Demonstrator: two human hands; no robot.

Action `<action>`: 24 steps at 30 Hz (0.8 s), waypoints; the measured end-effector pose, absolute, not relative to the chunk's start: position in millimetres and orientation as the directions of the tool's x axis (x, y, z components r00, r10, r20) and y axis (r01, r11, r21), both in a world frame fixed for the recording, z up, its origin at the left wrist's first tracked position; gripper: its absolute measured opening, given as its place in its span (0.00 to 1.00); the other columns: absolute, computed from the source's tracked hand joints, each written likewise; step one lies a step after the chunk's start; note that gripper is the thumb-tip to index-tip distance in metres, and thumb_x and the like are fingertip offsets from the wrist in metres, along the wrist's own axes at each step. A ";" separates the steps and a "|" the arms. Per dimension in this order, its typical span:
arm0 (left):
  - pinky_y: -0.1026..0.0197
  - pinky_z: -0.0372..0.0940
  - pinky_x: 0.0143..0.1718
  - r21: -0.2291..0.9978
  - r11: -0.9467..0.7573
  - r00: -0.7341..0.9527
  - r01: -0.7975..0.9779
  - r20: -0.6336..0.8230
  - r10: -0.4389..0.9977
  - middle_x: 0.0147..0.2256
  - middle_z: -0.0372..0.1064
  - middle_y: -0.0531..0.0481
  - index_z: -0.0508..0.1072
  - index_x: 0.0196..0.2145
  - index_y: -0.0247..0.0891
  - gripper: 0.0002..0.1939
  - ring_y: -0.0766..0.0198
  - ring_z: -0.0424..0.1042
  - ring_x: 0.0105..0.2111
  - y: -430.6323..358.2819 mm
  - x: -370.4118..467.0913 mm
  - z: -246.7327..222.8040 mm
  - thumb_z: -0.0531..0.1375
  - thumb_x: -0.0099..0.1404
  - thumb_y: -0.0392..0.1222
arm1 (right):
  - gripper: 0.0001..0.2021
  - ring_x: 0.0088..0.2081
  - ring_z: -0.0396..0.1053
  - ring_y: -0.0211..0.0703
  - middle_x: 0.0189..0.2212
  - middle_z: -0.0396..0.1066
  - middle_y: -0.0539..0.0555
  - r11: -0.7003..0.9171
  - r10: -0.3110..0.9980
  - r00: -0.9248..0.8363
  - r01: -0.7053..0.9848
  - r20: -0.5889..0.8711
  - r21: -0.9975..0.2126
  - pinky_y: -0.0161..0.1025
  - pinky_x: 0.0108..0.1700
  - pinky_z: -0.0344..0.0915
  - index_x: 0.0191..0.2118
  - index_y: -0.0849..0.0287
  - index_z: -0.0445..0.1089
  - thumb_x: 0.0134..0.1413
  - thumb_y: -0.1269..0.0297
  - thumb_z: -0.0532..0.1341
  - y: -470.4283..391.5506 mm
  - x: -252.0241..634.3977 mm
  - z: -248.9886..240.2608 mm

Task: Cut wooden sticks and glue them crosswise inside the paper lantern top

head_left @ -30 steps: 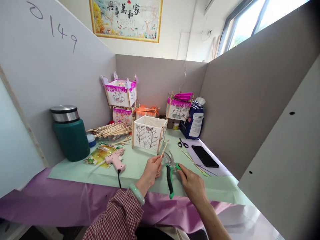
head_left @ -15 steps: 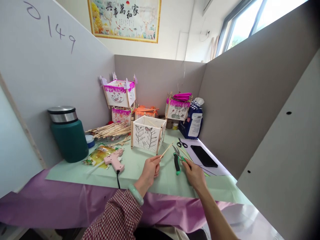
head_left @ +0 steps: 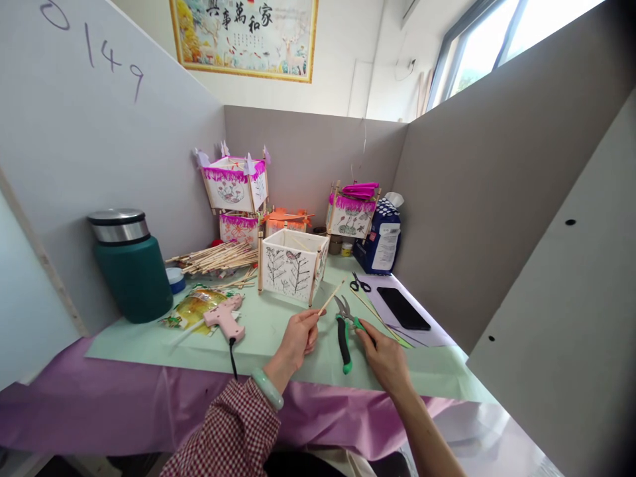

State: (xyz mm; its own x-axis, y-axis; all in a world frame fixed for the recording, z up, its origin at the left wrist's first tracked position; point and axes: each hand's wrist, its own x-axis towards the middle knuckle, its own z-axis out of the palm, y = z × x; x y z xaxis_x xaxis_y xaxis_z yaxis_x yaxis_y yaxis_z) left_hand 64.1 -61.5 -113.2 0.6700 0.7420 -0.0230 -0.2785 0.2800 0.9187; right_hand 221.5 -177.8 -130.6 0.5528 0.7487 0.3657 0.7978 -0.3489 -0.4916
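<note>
My left hand (head_left: 299, 339) is closed round a thin wooden stick (head_left: 332, 297), whose free end points up and to the right. Green-and-black pruning shears (head_left: 344, 331) have their blades apart, just right of the stick and not touching it. One handle is gripped by my right hand (head_left: 381, 351); the other handle hangs free over the mat. Behind the hands stands a white box-shaped lantern frame (head_left: 292, 266) with drawn trees and wooden corner posts.
On the left are a green flask (head_left: 132, 265), a pink glue gun (head_left: 226, 318) and a pile of sticks (head_left: 218, 257). Scissors (head_left: 360, 283) and a black phone (head_left: 403, 308) lie right. Decorated lanterns (head_left: 233, 185) stand at the back, beside a blue tissue pack (head_left: 381, 238).
The shears have opened wider and moved slightly left, with the free handle swung down and toward my left hand. My left hand still holds the stick.
</note>
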 end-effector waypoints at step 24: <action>0.68 0.36 0.14 0.962 0.188 0.542 -0.200 -0.051 0.839 0.15 0.40 0.64 0.71 0.43 0.30 0.17 0.75 0.39 0.13 -61.6 79.2 -117.1 0.57 0.61 0.44 | 0.19 0.44 0.73 0.51 0.45 0.76 0.53 -0.353 0.771 0.531 0.816 0.351 -0.458 0.42 0.43 0.65 0.54 0.48 0.69 0.62 0.55 0.51 -168.0 219.1 -129.9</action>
